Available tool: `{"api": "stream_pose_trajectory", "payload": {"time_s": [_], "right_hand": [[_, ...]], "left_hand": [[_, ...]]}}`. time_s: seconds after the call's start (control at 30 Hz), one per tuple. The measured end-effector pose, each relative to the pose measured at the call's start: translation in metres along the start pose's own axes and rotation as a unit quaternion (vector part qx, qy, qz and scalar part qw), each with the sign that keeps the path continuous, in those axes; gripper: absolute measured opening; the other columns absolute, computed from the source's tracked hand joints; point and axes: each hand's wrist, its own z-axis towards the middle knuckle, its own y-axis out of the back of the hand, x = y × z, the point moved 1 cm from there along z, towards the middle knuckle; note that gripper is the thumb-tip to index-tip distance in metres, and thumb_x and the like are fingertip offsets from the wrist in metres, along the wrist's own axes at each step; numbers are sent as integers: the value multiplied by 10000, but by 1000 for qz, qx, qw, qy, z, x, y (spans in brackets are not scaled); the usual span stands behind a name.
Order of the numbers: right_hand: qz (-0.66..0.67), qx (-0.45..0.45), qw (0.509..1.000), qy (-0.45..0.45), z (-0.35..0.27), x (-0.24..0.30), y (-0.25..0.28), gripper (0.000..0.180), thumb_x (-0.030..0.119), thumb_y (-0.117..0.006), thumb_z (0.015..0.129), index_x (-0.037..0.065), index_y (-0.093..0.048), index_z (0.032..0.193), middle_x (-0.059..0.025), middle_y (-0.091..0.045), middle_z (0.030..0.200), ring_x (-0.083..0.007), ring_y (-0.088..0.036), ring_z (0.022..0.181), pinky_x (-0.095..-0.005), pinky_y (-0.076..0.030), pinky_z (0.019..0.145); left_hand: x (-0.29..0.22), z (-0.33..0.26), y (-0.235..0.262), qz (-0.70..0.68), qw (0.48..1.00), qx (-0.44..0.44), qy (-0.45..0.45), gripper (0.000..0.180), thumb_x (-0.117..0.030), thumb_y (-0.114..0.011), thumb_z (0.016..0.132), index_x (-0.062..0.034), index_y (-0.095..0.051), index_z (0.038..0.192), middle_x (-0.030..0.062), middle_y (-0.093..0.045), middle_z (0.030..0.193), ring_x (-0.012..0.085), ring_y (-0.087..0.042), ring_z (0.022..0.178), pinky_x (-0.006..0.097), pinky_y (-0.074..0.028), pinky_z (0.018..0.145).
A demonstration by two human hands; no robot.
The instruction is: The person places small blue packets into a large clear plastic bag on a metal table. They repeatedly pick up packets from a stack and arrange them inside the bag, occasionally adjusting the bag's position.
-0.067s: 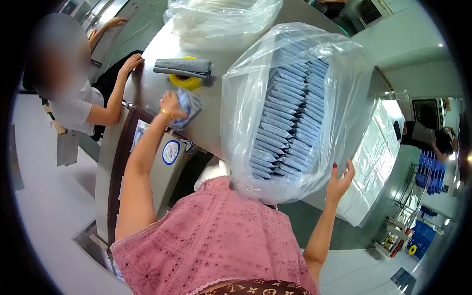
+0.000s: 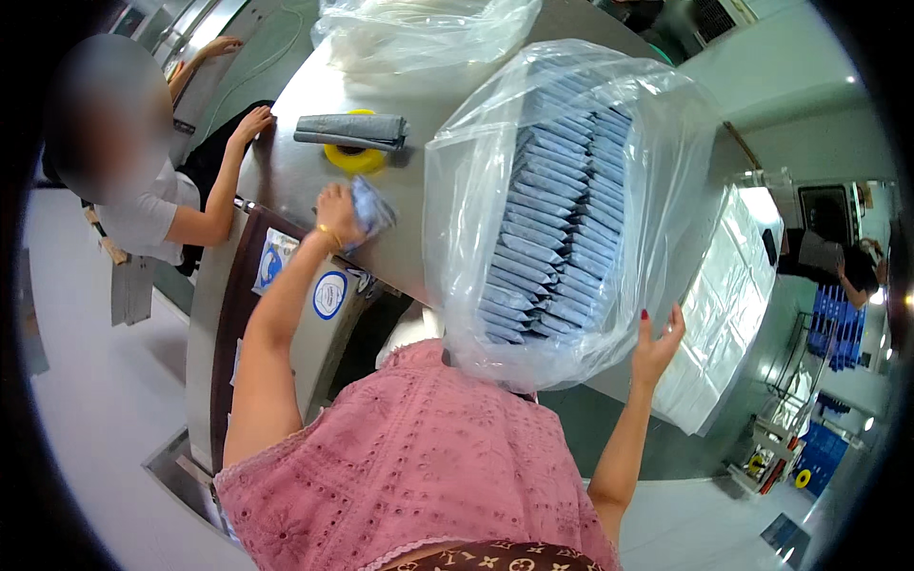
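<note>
My left hand is closed on a soft, crumpled blue packet just above or on the metal tabletop. Motion blurs it, and part of it hides under my fingers. In front of me stands a large clear plastic bag, its mouth spread wide. Two rows of thin light-blue packets are packed tightly inside it. My right hand is beside the bag's lower right side, fingers apart, holding nothing; whether it touches the plastic I cannot tell.
A folded grey sheet lies over a yellow tape roll on the metal table. More clear plastic is heaped at the back. White-silver sheeting is at right. Another person's hand rests at the table's left edge.
My left hand has shifted slightly right with the blue packet, which has turned a little. My right hand stays by the bag almost unmoved.
</note>
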Motion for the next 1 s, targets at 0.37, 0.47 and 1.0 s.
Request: {"api": "stream_pose_trajectory", "payload": {"time_s": [0.37, 0.47, 1.0], "right_hand": [[37, 179, 971, -156, -35, 40, 25, 722, 88, -689, 765, -49, -356, 1391, -287, -580, 1221, -358, -613, 1101, -400, -473, 934], [71, 198, 968, -135, -33, 43, 45, 662, 32, -650, 785, -29, -373, 1383, -236, -611, 1176, -277, -645, 1009, -359, -498, 877], [-9, 119, 993, 24, -21, 51, 84, 706, 46, -653, 854, 46, -300, 1465, -175, -519, 1304, -274, -609, 1009, -320, -500, 861]], "left_hand": [[-68, -72, 40, -216, 947, -204, -122, 1040, -230, -828, 545, 23, -296, 1402, 205, -565, 1169, 365, -561, 1084, 470, -398, 969], [-124, -96, 108, -493, 829, -181, -193, 1093, -123, -850, 535, 22, -233, 1425, 187, -594, 1183, 315, -583, 1114, 440, -380, 1029], [-365, -196, -9, 89, 853, -164, -488, 679, -264, -545, 852, 46, -341, 1421, 175, -496, 1147, 298, -468, 1027, 421, -358, 924]]}}
